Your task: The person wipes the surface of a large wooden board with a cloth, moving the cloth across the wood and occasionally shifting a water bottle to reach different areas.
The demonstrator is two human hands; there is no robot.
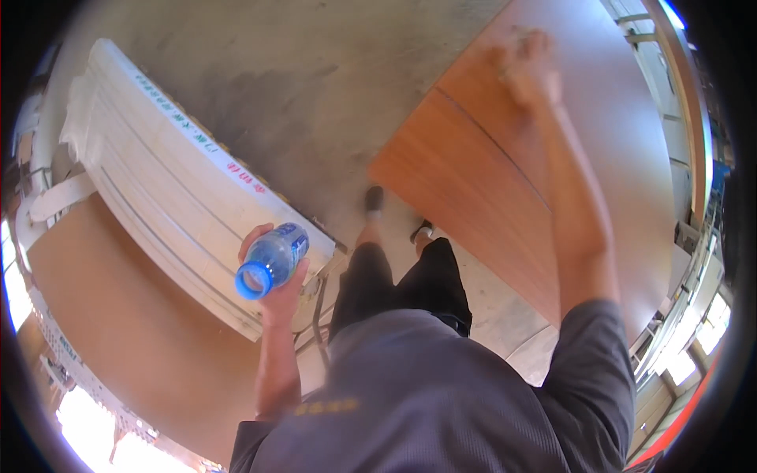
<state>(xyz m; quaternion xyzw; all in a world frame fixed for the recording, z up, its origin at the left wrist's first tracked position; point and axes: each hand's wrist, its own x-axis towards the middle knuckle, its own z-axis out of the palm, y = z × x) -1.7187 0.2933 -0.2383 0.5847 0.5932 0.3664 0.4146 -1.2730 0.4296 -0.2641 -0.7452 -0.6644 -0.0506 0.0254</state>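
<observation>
My left hand (281, 296) is wrapped round a clear plastic bottle (272, 254) with a blue label and a blue ring at its top end. The bottle is tilted, its blue end toward me. Out to the right, my right arm stretches far over a reddish-brown wooden panel (473, 185). My right hand (536, 71) is at the panel's far part, smeared by motion. Its fingers are bent toward the surface, but whether they hold something is too blurred to tell. A dark straight seam crosses the panel.
On the left lies a stack of long white wrapped boards (181, 205) with coloured print along one edge. Beside it is a broad brown board (118, 292). Concrete floor (315, 87) runs between the stack and the panel. A long wooden-edged frame (698, 118) stands at the far right.
</observation>
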